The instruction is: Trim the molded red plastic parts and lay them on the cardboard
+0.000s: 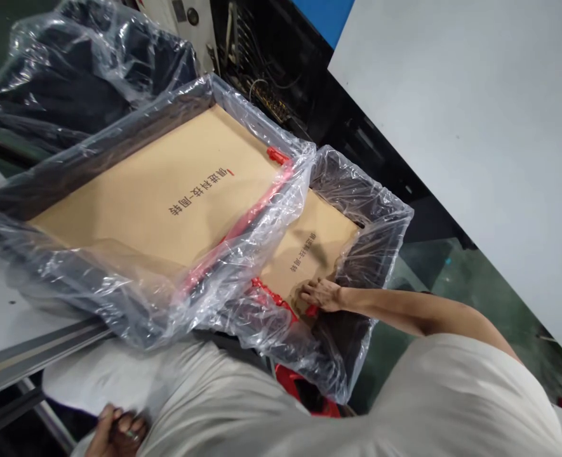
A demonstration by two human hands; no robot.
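My right hand (pixel 321 295) reaches down into the lower plastic-lined crate (pixel 385 212). Its fingers are bent over a small red plastic part (pixel 312 310) at the edge of a brown cardboard sheet (pixel 304 247) with printed characters. Beside it, a row of red parts (pixel 275 297) lies along the sheet, partly under clear film. My left hand (pixel 117 433) hangs low at the bottom left, fingers curled. A small shiny spot shows at its fingers; I cannot make out whether it is a ring or something held.
A larger lined crate (pixel 161 105) stands at the left, holding a cardboard sheet (pixel 133 184) and a line of red parts (pixel 242 222) along one side. Behind it is a dark film-wrapped bin (pixel 85 70). A white machine panel (pixel 475 114) fills the upper right. A metal rail (pixel 42 349) runs at lower left.
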